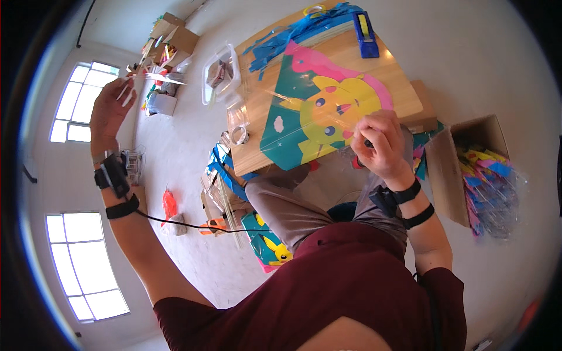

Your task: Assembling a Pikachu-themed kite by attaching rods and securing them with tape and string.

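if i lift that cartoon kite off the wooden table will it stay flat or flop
The kite looks like thin glossy film, so it would probably flop and feel light. It overhangs the table edge near the right hand, so it may slide easily.

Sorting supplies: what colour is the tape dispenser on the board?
Blue tape dispenser, clearest in the head view.
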A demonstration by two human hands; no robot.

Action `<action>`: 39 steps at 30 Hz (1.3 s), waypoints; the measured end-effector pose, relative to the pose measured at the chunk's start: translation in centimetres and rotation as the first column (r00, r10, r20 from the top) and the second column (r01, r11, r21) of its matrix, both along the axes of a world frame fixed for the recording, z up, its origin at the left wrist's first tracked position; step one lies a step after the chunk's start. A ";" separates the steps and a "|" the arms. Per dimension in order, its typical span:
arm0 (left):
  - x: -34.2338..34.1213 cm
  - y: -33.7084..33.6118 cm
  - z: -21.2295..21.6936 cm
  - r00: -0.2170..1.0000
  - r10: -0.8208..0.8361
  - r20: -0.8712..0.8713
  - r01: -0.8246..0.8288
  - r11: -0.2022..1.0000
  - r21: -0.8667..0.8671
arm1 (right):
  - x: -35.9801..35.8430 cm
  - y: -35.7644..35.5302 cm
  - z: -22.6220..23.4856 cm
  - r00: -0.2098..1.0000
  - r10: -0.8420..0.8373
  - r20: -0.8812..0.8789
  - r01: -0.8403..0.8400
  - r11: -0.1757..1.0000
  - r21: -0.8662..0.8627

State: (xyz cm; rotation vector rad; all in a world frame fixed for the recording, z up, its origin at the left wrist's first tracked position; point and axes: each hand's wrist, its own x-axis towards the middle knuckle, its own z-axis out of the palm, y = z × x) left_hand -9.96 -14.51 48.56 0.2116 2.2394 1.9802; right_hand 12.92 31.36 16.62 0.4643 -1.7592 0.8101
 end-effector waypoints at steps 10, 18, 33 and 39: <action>-0.1 -2.0 -3.0 0.997 0.054 0.051 -0.055 0.998 0.020 | 0.4 0.7 2.1 0.991 0.131 -0.021 -0.128 0.986 0.111; 0.7 -2.1 -4.0 0.999 -0.017 0.035 0.015 0.999 0.035 | 0.9 1.3 1.5 0.994 0.078 0.076 -0.090 0.980 0.176; 0.8 -2.6 -4.2 0.997 -0.029 0.073 0.024 0.998 0.060 | 1.2 1.8 1.2 0.985 0.050 0.165 -0.066 0.994 0.092; 0.8 -1.9 -3.7 0.998 0.057 0.037 -0.059 0.996 0.060 | 0.8 1.0 0.6 0.974 0.106 0.198 -0.098 0.994 -0.050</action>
